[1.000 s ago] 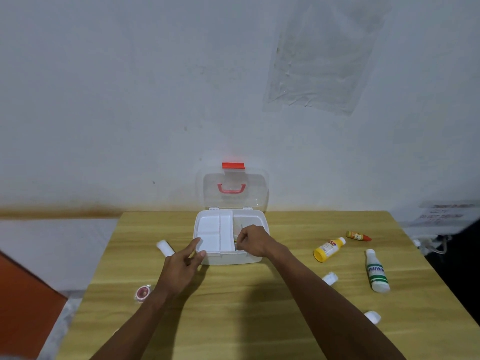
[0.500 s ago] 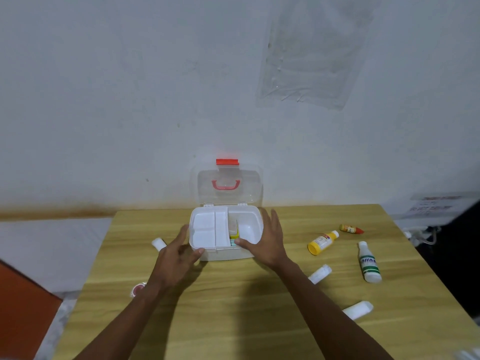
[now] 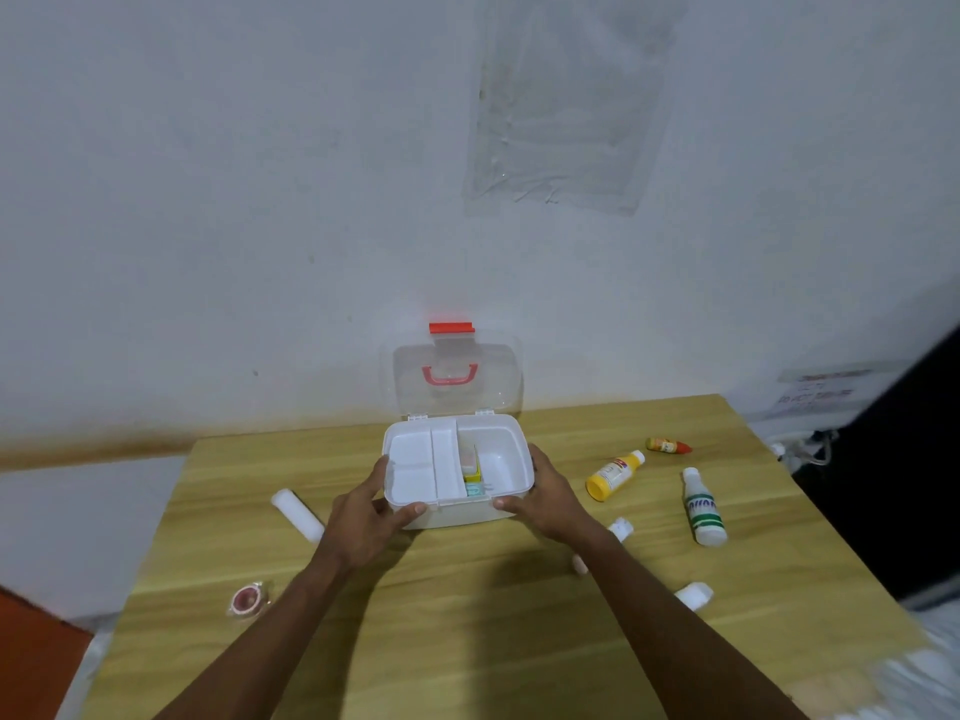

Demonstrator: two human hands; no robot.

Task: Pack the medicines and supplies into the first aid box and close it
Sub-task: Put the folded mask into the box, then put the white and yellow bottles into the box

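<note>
The white first aid box (image 3: 501, 449) stands open on the wooden table, its clear lid (image 3: 457, 379) with a red handle upright against the wall. A white divided tray fills its left part; a small yellow pack (image 3: 471, 469) stands in a narrow middle slot. My left hand (image 3: 366, 514) grips the box's front left corner, my right hand (image 3: 545, 498) its front right corner. On the table to the right lie a yellow bottle (image 3: 613, 475), a small orange tube (image 3: 667, 446), a white-green bottle (image 3: 702, 509) and two white rolls (image 3: 621, 527) (image 3: 693, 596).
A white bandage roll (image 3: 298, 514) lies left of the box and a red-and-white tape roll (image 3: 247, 599) sits near the table's left edge. The wall is directly behind the box. A dark object and cables stand off the table's right side.
My right hand has come out of the box and moved to its front right corner; my left hand has closed on the front left corner. The view has shifted slightly.
</note>
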